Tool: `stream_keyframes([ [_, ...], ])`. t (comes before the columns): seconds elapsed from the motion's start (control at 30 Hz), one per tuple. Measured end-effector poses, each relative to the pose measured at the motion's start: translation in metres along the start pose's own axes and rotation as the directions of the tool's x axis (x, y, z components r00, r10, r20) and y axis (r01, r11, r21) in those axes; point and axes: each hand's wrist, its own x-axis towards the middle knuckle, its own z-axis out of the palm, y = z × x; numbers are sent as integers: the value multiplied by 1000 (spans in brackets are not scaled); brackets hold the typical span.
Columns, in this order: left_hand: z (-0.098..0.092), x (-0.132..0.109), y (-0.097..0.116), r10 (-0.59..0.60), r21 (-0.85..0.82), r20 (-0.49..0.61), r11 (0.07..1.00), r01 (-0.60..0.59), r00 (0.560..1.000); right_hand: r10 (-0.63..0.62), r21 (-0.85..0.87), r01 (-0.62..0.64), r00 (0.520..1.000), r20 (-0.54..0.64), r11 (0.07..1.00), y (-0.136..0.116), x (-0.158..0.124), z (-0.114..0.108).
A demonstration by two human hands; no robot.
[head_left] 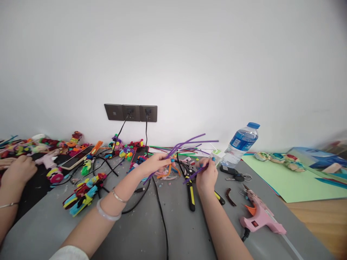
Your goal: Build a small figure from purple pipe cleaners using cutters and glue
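Several purple pipe cleaners fan out from my left hand, whose fingers are closed around them above the table. A shorter purple pipe cleaner is pinched in my right hand, its end pointing down to the left. Between and below my hands lie black-and-yellow pliers, partly behind my right hand. Orange and pink pipe cleaner pieces rest on the grey table just beyond my left hand.
A water bottle and car keys stand right of my hands, with a pink glue gun nearer. Black cables cross the grey mat. Colourful pipe cleaner figures lie left, beside a phone and another person's hands.
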Motion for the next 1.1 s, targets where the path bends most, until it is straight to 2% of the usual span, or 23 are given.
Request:
stream_keyframes([
  [0.07, 4, -6, -13, -23, -60, -13, 998, 23, 1000, 76, 30, -81, 990, 120, 996, -2, -2, 2],
  [0.13, 7, -8, -25, -36, -86, -73, 996, 30, 997, 183, 9, -192, 947, 264, 981, -2, -8, 6],
  [0.17, 9, -9, -30, -35, -112, -101, 993, 24, 994, 232, -24, -238, 910, 345, 971, -2, -12, 8],
  [0.23, 13, -9, -36, -27, -153, -135, 988, 6, 990, 312, -134, -284, 805, 504, 949, -1, -19, 11],
  [0.3, 17, -11, -39, -1, -113, -145, 993, -15, 989, 356, -247, -258, 704, 615, 934, 0, -24, 12],
  [0.33, 18, -12, -39, 8, -76, -145, 997, -20, 989, 362, -280, -233, 675, 642, 931, 0, -25, 12],
  [0.4, 19, -15, -39, 17, -21, -143, 1000, -20, 990, 351, -303, -193, 668, 656, 933, 1, -25, 11],
  [0.47, 17, -20, -38, 5, -43, -104, 999, -10, 995, 331, -300, -172, 703, 630, 938, 2, -24, 10],
  [0.5, 16, -22, -37, -7, -81, -45, 997, 3, 999, 330, -304, -171, 719, 612, 937, 1, -23, 10],
  [0.57, 12, -26, -38, -65, -157, 140, 984, 87, 988, 347, -312, -194, 741, 575, 930, 0, -22, 11],
  [0.6, 11, -27, -38, -86, -188, 200, 974, 124, 976, 366, -308, -224, 746, 556, 925, -2, -22, 11],
  [0.63, 9, -28, -39, -91, -223, 214, 965, 139, 973, 395, -300, -268, 741, 543, 915, -3, -22, 11],
  [0.7, 7, -28, -40, -58, -309, 141, 946, 100, 988, 472, -286, -376, 695, 543, 881, -7, -21, 10],
  [0.8, 4, -24, -41, 14, -432, 5, 902, -10, 1000, 584, -327, -501, 533, 613, 801, -12, -21, 9],
  [0.83, 3, -23, -40, 28, -472, -26, 881, -37, 999, 584, -311, -518, 528, 617, 797, -12, -20, 9],
  [0.87, 3, -22, -40, 34, -514, -55, 856, -57, 998, 563, -264, -522, 573, 595, 811, -13, -18, 9],
  [0.93, 1, -20, -39, 26, -587, -128, 804, -96, 992, 479, -120, -483, 744, 466, 867, -12, -14, 9],
  [0.97, -1, -20, -39, 17, -613, -169, 781, -118, 986, 439, -62, -451, 814, 382, 890, -11, -11, 8],
  [1.0, -2, -19, -38, 9, -631, -210, 762, -143, 978, 417, -31, -430, 851, 320, 902, -10, -9, 7],
  [1.03, -3, -19, -38, 5, -640, -247, 750, -167, 969, 408, -16, -421, 869, 280, 907, -9, -7, 6],
  [1.1, -4, -19, -39, 10, -637, -298, 743, -206, 955, 414, -9, -425, 876, 248, 905, -7, -4, 4],
])
